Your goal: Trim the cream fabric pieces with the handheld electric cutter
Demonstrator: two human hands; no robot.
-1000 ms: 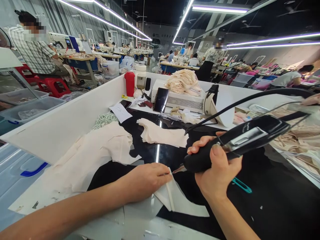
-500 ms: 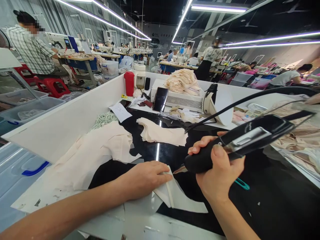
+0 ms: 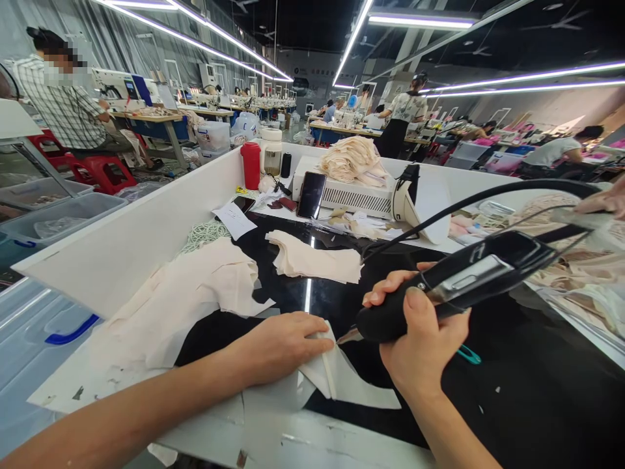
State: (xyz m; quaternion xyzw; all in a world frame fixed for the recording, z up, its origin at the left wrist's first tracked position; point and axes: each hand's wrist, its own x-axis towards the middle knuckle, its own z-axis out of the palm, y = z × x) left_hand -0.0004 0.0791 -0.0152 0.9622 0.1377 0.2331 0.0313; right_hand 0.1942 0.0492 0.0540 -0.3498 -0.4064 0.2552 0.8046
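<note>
My right hand (image 3: 424, 332) is closed round the dark handle of a black corded power tool (image 3: 469, 273), which has a silver lever on its side. Its thin pointed metal tip (image 3: 349, 336) points left and meets or nearly meets the edge of a folded cream fabric piece (image 3: 326, 371). On that fabric rests my left hand (image 3: 288, 345), fingers together and bent, holding it down against the black tabletop (image 3: 517, 384). A white pattern-like sheet (image 3: 368, 387) lies under the fabric. Whether the tip touches the cloth I cannot tell.
Cream fabric stacks lie ahead (image 3: 317, 257) and left (image 3: 195, 280). A teal thread snip or clip (image 3: 469, 354) lies beside my right wrist. The black cable (image 3: 469, 195) arches rightward. Behind stand a phone (image 3: 311, 194) and red cup (image 3: 250, 166). Another person's hand (image 3: 608, 198) shows at right.
The view has shifted slightly. At the right edge, another person's hand has come into clearer view near the tool's rear end. My hands keep nearly the same hold.
</note>
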